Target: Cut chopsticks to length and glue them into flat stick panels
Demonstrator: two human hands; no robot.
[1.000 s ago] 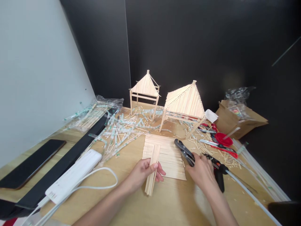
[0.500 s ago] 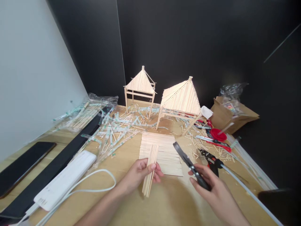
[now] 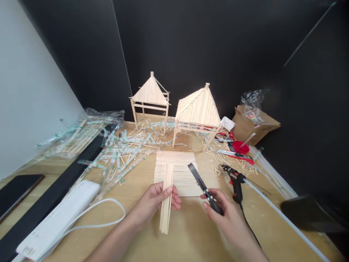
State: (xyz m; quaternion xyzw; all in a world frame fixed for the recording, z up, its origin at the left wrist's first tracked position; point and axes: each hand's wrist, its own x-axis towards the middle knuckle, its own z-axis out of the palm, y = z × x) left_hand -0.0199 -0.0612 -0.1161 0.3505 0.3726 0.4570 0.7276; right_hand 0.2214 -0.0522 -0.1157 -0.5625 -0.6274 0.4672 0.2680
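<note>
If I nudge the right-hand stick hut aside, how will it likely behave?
The right-hand stick hut is probably light for its size, built from thin sticks with open sides. Its slender legs look fragile and might snap or work loose under a hard shove. With the broad roof sitting above those legs, it may tip if pushed high.

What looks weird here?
Clear plastic strips and short stick bits lie strewn untidily on the table. The left stick house looks unfinished: its roof's front is covered, but its right side shows bare framing.
</note>
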